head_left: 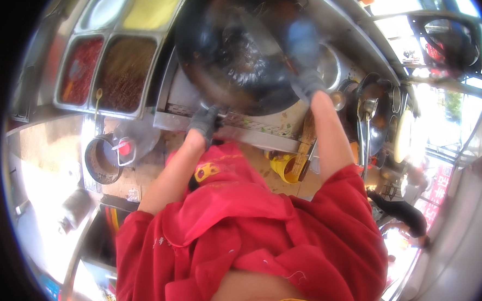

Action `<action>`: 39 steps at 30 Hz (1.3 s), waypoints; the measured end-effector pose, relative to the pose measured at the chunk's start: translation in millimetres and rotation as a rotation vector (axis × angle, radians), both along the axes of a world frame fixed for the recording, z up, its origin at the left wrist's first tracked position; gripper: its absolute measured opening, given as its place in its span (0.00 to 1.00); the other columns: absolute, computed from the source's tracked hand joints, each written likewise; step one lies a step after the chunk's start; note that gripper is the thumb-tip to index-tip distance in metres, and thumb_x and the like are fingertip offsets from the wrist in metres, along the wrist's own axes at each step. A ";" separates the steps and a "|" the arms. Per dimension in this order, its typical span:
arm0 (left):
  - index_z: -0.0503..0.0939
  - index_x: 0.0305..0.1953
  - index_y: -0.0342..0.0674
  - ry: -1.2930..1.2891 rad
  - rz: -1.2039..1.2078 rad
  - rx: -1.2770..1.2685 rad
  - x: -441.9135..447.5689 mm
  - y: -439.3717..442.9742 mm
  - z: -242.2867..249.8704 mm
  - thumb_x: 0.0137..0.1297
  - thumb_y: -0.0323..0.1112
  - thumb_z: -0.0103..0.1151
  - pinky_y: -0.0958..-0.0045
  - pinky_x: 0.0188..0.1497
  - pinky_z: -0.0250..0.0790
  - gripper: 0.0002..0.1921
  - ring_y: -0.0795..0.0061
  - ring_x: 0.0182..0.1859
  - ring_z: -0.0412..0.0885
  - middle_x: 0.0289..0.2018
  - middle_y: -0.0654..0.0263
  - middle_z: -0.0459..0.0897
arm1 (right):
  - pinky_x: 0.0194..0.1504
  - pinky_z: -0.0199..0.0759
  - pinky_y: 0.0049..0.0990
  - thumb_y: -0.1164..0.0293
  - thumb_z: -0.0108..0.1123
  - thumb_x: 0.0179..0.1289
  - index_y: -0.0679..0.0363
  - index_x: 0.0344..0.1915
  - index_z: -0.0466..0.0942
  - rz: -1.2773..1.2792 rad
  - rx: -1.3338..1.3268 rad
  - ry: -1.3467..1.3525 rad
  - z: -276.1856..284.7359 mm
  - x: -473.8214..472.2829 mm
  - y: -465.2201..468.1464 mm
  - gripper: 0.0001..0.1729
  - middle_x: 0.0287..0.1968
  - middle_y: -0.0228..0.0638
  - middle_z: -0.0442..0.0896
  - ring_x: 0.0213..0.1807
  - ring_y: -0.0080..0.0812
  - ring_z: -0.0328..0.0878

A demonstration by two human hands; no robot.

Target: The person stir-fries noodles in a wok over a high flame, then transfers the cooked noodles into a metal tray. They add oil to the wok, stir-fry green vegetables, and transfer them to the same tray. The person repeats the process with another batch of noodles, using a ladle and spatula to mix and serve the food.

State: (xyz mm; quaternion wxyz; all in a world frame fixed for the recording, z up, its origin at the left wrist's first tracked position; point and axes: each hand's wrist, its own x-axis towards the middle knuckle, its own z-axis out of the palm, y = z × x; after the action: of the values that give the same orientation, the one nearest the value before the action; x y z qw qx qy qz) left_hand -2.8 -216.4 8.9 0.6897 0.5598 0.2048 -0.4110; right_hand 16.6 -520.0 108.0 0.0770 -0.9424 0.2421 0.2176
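Note:
A large dark wok [221, 86] sits on the steel stove in front of me, with a wet, shiny patch in its middle. My left hand [204, 121], in a dark grey glove, grips the wok's near rim at a loop handle, mostly hidden by the fingers. Over the wok's right side, my gloved right hand [308, 83] is closed around the handle of a metal spatula [261, 37]. The spatula's broad blade reaches up and left across the wok and is blurred, so whether it touches the metal is unclear.
Steel food trays [128, 74] stand left of the wok, one with a small spoon [98, 96]. Below them are a pot [102, 159] and a clear plastic jug [142, 135]. A yellow bucket [285, 168], bamboo brush [304, 147] and ladles [369, 109] are rightward. Another person [404, 215] is farther right.

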 end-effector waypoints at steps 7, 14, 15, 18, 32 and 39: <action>0.75 0.43 0.37 0.038 0.003 0.000 -0.8 0.7 4.4 0.67 0.41 0.54 0.76 0.23 0.64 0.13 0.77 0.21 0.75 0.26 0.63 0.80 | 0.53 0.69 0.43 0.62 0.48 0.62 0.35 0.71 0.49 0.260 -0.358 -0.078 -18.6 -20.1 -59.0 0.38 0.53 0.51 0.77 0.53 0.47 0.78; 0.75 0.44 0.37 -0.020 -0.021 0.029 -1.9 3.2 2.4 0.67 0.42 0.54 0.74 0.25 0.67 0.14 0.77 0.24 0.75 0.28 0.63 0.80 | 0.52 0.69 0.41 0.64 0.48 0.62 0.32 0.70 0.54 0.120 -0.337 -0.056 -23.9 8.9 -64.6 0.36 0.53 0.49 0.77 0.53 0.45 0.77; 0.75 0.44 0.38 -0.029 -0.018 -0.001 -2.0 2.5 2.5 0.67 0.42 0.54 0.73 0.25 0.67 0.14 0.76 0.24 0.75 0.29 0.63 0.80 | 0.53 0.69 0.42 0.64 0.47 0.62 0.31 0.70 0.54 0.072 -0.368 -0.041 -18.9 5.9 -66.9 0.36 0.54 0.49 0.76 0.54 0.45 0.77; 0.75 0.44 0.38 -0.004 -0.014 0.030 -2.3 1.8 7.0 0.67 0.43 0.53 0.72 0.28 0.68 0.14 0.76 0.26 0.75 0.30 0.62 0.80 | 0.55 0.68 0.42 0.67 0.47 0.62 0.28 0.70 0.53 -0.035 -0.403 0.048 -16.7 11.6 -64.4 0.37 0.57 0.47 0.74 0.54 0.46 0.77; 0.76 0.44 0.37 -0.022 -0.078 0.083 -2.1 1.0 -5.2 0.65 0.44 0.53 0.71 0.29 0.70 0.16 0.76 0.27 0.76 0.29 0.63 0.80 | 0.49 0.71 0.40 0.48 0.51 0.63 0.33 0.64 0.65 0.242 -0.181 0.269 53.8 -81.7 -143.4 0.29 0.49 0.48 0.80 0.49 0.50 0.79; 0.75 0.45 0.38 -0.075 -0.092 0.123 -1.4 1.0 -5.1 0.70 0.44 0.51 0.74 0.29 0.69 0.15 0.76 0.27 0.76 0.30 0.64 0.81 | 0.57 0.66 0.38 0.53 0.50 0.63 0.35 0.68 0.58 0.154 -0.080 0.252 -7.3 -21.6 -42.8 0.32 0.53 0.51 0.78 0.55 0.48 0.75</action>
State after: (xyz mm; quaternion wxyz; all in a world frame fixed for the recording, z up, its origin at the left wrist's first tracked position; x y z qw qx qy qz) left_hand -4.2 -215.5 3.8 0.6415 0.6252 0.1776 -0.4075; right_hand -5.1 -562.8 100.7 -0.0086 -0.9257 0.1853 0.3296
